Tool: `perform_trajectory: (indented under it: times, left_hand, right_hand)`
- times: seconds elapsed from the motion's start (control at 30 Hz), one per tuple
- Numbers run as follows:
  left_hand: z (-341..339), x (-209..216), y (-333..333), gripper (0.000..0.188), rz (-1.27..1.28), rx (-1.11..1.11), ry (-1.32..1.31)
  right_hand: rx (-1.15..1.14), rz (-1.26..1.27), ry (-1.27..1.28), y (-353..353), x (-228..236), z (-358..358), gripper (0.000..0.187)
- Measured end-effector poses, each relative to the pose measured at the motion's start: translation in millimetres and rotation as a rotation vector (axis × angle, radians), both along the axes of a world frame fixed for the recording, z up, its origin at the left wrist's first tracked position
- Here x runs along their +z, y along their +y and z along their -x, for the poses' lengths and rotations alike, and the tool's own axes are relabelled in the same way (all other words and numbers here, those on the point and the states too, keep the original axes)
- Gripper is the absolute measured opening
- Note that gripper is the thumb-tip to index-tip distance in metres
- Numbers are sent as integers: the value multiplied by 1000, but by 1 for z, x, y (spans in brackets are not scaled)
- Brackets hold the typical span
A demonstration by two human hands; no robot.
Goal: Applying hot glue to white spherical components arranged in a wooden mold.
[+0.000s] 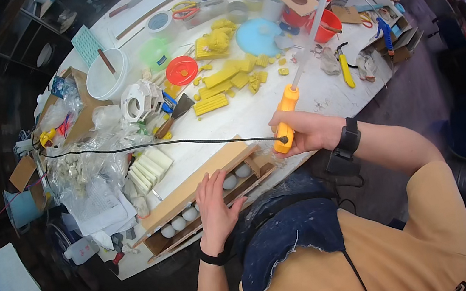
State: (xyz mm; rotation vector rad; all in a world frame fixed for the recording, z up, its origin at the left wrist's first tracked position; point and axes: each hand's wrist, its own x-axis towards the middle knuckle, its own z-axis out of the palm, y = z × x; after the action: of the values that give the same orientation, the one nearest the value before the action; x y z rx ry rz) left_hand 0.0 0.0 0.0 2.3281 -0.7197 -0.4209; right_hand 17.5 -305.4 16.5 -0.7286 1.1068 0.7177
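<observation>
My right hand (313,127) is closed round the handle of an orange-yellow hot glue gun (288,104). A long, translucent glue stick (311,36) sticks up from it toward the far side of the table. From the gun a black cord (184,142) runs left across the tabletop. At the near table edge lies a long, narrow wooden box (190,179) with a row of grey balls (178,223) inside. My left hand (216,208), fingers stretched out and holding nothing, rests over the box's middle and hides some of the balls. The gun's nozzle cannot be made out.
Yellow sponge pieces (223,77) are scattered mid-table near a blue disc (258,37) and a red lid (181,70). Plastic bags (98,171), white blocks (149,169) and a scraper (179,108) lie left. A yellow-handled cutter (345,68) and red cups (326,26) stand right.
</observation>
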Motion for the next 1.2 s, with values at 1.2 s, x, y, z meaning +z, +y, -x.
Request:
perform_trajectory:
  times: [1.2]
  left_hand:
    - [18,196,199,54,34,620,92]
  right_hand:
    - [-462,156,-603,38,50,18,22]
